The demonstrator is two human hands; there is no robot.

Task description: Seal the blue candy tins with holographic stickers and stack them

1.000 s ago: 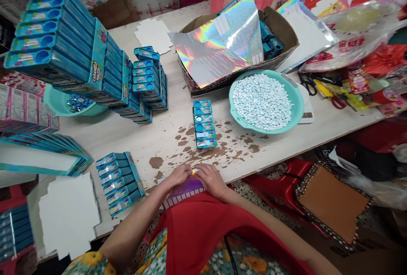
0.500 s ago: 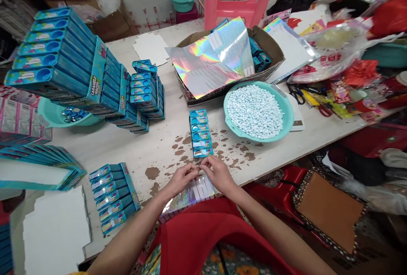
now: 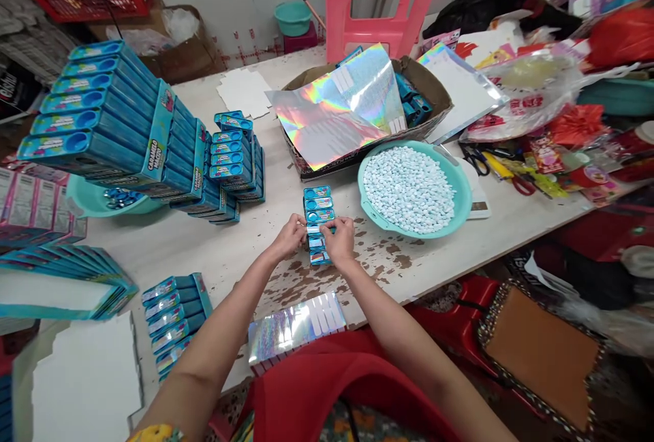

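Observation:
A short row of small blue candy boxes (image 3: pixel 319 203) lies on the table in front of me. My left hand (image 3: pixel 290 236) and my right hand (image 3: pixel 339 239) meet over the middle of that row, one at each side. Between their pinched fingertips a small pale sticker (image 3: pixel 313 229) stretches across one box. Pale stickers show on the boxes nearer me. Close to my body lies a shiny holographic sticker sheet (image 3: pixel 293 327), with white strips at its right end, on top of a stack.
To the right stands a teal basin of pale candies (image 3: pixel 409 186), with a cardboard box (image 3: pixel 434 88) behind it. Tall stacks of blue boxes (image 3: pixel 117 122) rise at the left. More blue boxes (image 3: pixel 174 319) lie beside my left forearm. Scissors (image 3: pixel 522 183) rest far right.
Both hands have moved forward from the sticker sheet to the row of blue boxes, and the sticker is now over a middle box. The sheet is uncovered. The view has shifted slightly.

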